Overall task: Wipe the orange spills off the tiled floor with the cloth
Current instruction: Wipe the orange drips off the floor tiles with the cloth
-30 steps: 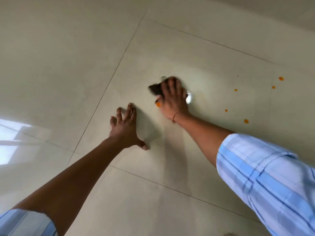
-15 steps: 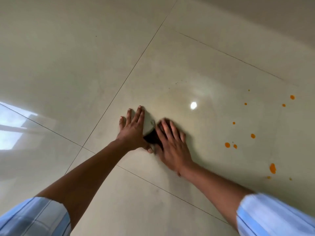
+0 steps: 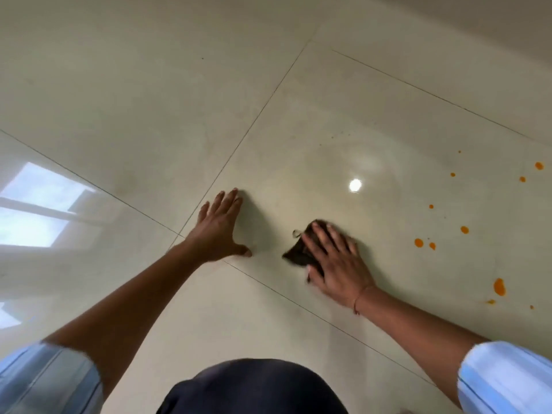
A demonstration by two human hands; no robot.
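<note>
My right hand presses flat on a dark brown cloth on the glossy cream tiled floor; most of the cloth is hidden under the palm. My left hand rests flat on the floor to the left, fingers spread, holding nothing, a short gap from the cloth. Orange spills lie to the right of the cloth: a pair of drops, a larger blot and several small dots farther off.
Dark grout lines cross the floor; one runs under my left wrist. A window reflection shines at the left and a lamp glare sits beyond the cloth. A dark rounded shape, probably my knee, fills the bottom centre.
My right hand swept the cloth down toward my left hand, then slid it back to the right, away from that hand. The orange drop beside my right hand is gone. The camera shifted.
</note>
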